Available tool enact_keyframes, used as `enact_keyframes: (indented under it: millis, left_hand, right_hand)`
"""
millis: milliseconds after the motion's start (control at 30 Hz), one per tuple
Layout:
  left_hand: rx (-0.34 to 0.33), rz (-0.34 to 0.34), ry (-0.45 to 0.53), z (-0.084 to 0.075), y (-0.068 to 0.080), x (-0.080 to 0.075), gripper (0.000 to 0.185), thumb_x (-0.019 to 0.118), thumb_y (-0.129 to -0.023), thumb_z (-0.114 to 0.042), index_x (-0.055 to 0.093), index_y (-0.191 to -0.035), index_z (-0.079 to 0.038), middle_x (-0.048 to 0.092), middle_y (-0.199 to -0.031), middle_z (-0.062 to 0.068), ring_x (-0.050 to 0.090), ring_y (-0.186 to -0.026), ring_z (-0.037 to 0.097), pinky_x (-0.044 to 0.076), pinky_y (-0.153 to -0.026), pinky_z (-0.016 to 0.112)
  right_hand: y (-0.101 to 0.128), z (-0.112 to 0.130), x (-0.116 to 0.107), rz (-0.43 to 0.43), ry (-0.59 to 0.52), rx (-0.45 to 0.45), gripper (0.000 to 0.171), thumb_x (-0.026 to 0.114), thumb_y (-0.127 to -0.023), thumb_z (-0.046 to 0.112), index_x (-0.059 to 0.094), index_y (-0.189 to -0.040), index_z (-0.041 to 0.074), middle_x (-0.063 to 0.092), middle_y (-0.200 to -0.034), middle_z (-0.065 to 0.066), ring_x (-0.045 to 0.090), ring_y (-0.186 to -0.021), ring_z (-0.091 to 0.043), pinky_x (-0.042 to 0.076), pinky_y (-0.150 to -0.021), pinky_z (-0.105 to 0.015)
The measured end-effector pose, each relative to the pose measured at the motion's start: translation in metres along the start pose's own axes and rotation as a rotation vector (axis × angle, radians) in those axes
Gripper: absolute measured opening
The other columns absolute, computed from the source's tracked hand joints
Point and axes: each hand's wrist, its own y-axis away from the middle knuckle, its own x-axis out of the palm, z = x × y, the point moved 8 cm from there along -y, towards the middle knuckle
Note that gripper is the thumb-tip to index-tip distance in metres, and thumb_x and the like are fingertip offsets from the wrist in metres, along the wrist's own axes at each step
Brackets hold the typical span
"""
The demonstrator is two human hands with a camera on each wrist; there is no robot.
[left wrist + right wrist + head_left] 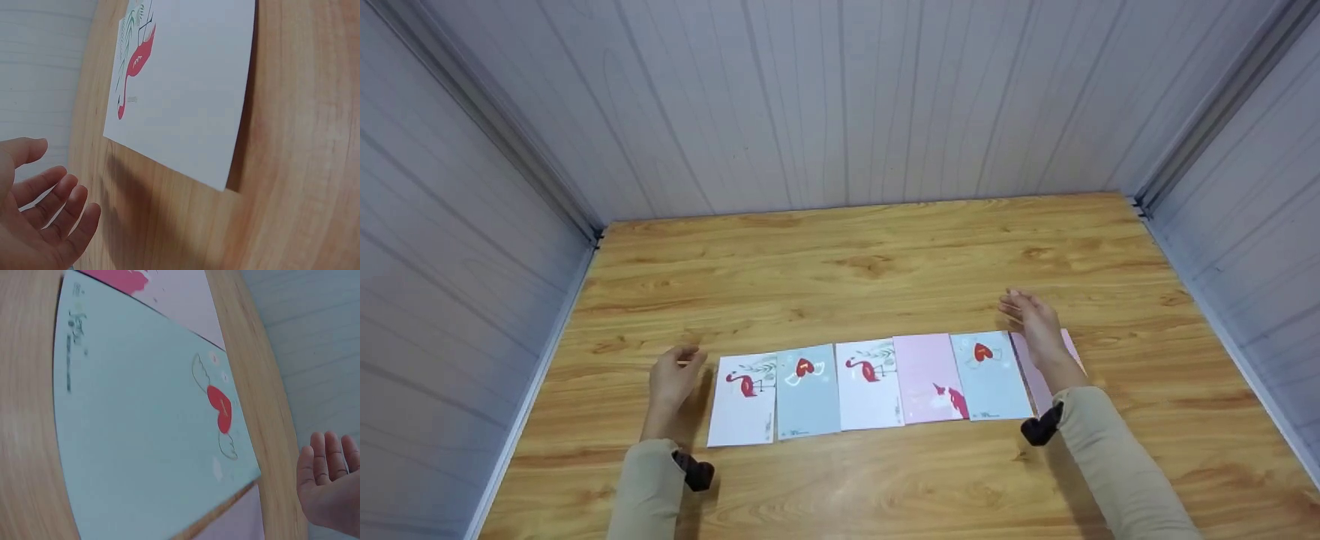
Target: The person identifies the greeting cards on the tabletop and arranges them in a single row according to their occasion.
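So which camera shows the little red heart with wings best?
The right wrist view: the winged heart on the blue card fills it, large and sharp. The head view shows that heart tiny. The left wrist view shows only a flamingo card.

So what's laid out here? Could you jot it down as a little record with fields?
surface: wooden table
cards: six in a row, edges overlapping
designs seen: flamingo card, winged heart card, second flamingo, pink card, second winged heart, pink end card partly hidden
left hand: open, beside the flamingo card, holding nothing
right hand: open, above the pink end card
surroundings: pale panelled walls
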Motion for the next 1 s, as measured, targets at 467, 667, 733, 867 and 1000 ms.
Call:
enact_keyframes:
  millis: [467,667,733,867,1000]
  left_hand:
    - [-0.039,0.014,-0.009,0.003,-0.003,0.009,0.034,0.051,-0.089,-0.019,0.052,-0.113,0.006,0.054,-0.103,0.021,0.052,-0.093,0.029,0.044,-0.07,0.034]
    - [-0.078,0.035,0.001,0.003,-0.004,0.014,0.035,0.051,-0.089,-0.02,0.051,-0.115,0.004,0.053,-0.105,0.019,0.052,-0.092,0.028,0.044,-0.069,0.032]
    - [-0.08,0.042,-0.002,0.002,-0.005,0.017,0.035,0.051,-0.089,-0.019,0.051,-0.114,0.004,0.053,-0.105,0.019,0.051,-0.093,0.028,0.044,-0.071,0.034]
    - [-0.063,0.049,-0.03,0.002,-0.006,0.02,0.034,0.053,-0.087,-0.016,0.052,-0.112,0.006,0.053,-0.105,0.02,0.049,-0.097,0.03,0.041,-0.079,0.039]
    - [-0.051,0.067,-0.047,0.003,-0.008,0.024,0.034,0.054,-0.086,-0.015,0.052,-0.112,0.008,0.052,-0.105,0.021,0.047,-0.097,0.031,0.038,-0.082,0.041]
  right_hand:
    - [0.023,-0.037,0.095,0.035,0.095,0.194,0.038,0.048,-0.091,0.019,0.044,-0.121,-0.004,0.054,-0.109,-0.021,0.056,-0.094,-0.024,0.04,-0.086,-0.035]
    - [0.03,-0.052,0.136,0.074,0.101,0.183,0.033,0.052,-0.089,0.017,0.051,-0.115,-0.004,0.059,-0.098,-0.016,0.059,-0.086,-0.019,0.044,-0.08,-0.032]
    - [0.034,-0.057,0.15,0.105,0.099,0.191,0.033,0.053,-0.088,0.016,0.051,-0.114,-0.004,0.061,-0.095,-0.013,0.06,-0.086,-0.019,0.044,-0.079,-0.032]
    - [0.043,-0.066,0.179,0.188,0.088,0.224,0.033,0.052,-0.089,0.013,0.05,-0.115,-0.006,0.061,-0.095,-0.013,0.06,-0.087,-0.02,0.044,-0.079,-0.032]
    - [0.053,-0.075,0.204,0.26,0.099,0.248,0.034,0.05,-0.089,0.012,0.048,-0.118,-0.006,0.059,-0.097,-0.015,0.059,-0.088,-0.021,0.044,-0.08,-0.032]
